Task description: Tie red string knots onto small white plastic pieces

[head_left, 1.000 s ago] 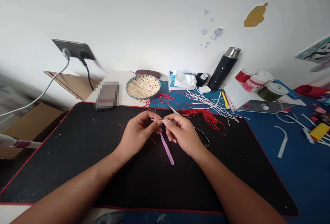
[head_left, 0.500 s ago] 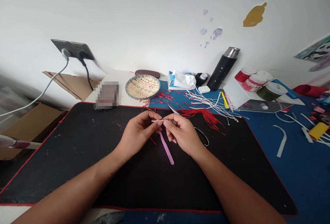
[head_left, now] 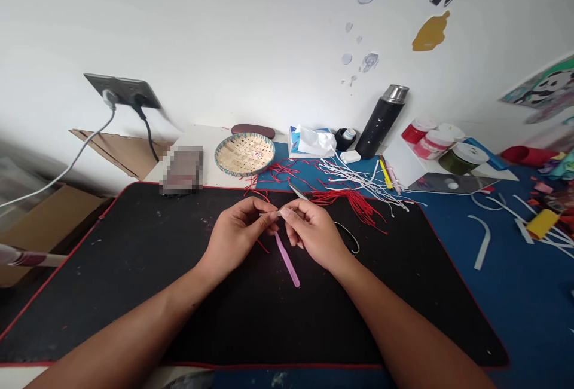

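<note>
White sliver (head_left: 269,214) — too small to name — sits pinched between the closed fingers of the left hand (head_left: 236,239) and right hand (head_left: 314,235), above a black desk mat (head_left: 89,293); a pink stick (head_left: 287,259) lies just below, with red cords (head_left: 354,207) and white cords (head_left: 359,177) loose beyond — none visibly worked into anything.

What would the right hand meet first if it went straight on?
The right hand meets the white strip first, then the left hand pinching it; depth is hard to judge.

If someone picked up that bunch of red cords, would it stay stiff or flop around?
The red cords would probably flop: they lie in loose, curving strands on the black desk mat. They look thin, so likely very light. Their separate ends might slip apart rather than lift as one piece.
</note>
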Demonstrator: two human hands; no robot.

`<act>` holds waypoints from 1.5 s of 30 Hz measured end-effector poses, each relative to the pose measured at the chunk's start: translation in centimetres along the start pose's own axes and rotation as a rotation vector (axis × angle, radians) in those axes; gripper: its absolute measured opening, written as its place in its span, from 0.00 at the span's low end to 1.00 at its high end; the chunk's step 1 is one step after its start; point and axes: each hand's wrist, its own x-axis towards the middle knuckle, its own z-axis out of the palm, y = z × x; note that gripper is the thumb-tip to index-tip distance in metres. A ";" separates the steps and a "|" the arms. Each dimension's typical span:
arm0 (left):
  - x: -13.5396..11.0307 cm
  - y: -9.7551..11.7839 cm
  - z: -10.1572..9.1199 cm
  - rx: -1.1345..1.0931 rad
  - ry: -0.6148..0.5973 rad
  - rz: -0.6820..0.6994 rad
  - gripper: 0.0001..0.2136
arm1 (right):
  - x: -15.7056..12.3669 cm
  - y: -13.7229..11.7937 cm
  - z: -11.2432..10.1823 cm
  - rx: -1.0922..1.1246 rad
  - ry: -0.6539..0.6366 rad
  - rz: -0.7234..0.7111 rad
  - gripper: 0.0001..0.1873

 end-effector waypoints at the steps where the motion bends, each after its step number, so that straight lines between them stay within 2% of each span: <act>1: 0.0 0.0 0.0 0.006 -0.006 -0.006 0.10 | 0.0 0.0 -0.1 -0.010 0.003 -0.001 0.17; 6: 0.3 0.1 -0.3 0.008 -0.056 -0.026 0.11 | 0.2 0.0 -0.4 -0.049 0.018 -0.019 0.16; 12: 0.4 -0.1 -0.2 -0.034 -0.026 -0.032 0.12 | 0.2 0.1 -0.4 -0.076 0.009 -0.025 0.16; 19: 1.0 -0.1 -0.7 -0.126 -0.014 -0.110 0.14 | 0.2 0.4 -0.6 -0.133 0.021 -0.074 0.13; 23: 1.1 -0.2 -0.7 -0.151 -0.053 -0.140 0.14 | 0.1 0.7 -0.6 -0.294 0.055 -0.161 0.12; 27: 1.1 -0.1 -0.6 -0.183 -0.088 -0.172 0.14 | -0.1 0.5 -0.5 -0.531 0.043 -0.253 0.07; 30: 1.1 -0.2 -0.6 -0.232 -0.096 -0.209 0.14 | -0.2 0.3 -0.6 -0.659 0.041 -0.330 0.08; 36: 1.6 -0.9 -0.9 -0.439 -0.096 -0.432 0.13 | -0.2 0.2 -1.1 -0.832 -0.019 -0.431 0.12; 38: 1.6 -1.0 -0.9 -0.468 -0.082 -0.463 0.12 | -0.2 0.3 -1.2 -0.856 -0.036 -0.458 0.13; 42: 1.5 -0.9 -0.8 -0.469 -0.068 -0.414 0.12 | -0.2 0.4 -1.3 -0.831 0.005 -0.500 0.14; 45: 1.4 -0.8 -0.7 -0.440 -0.093 -0.352 0.12 | -0.2 0.4 -1.2 -0.770 0.047 -0.477 0.13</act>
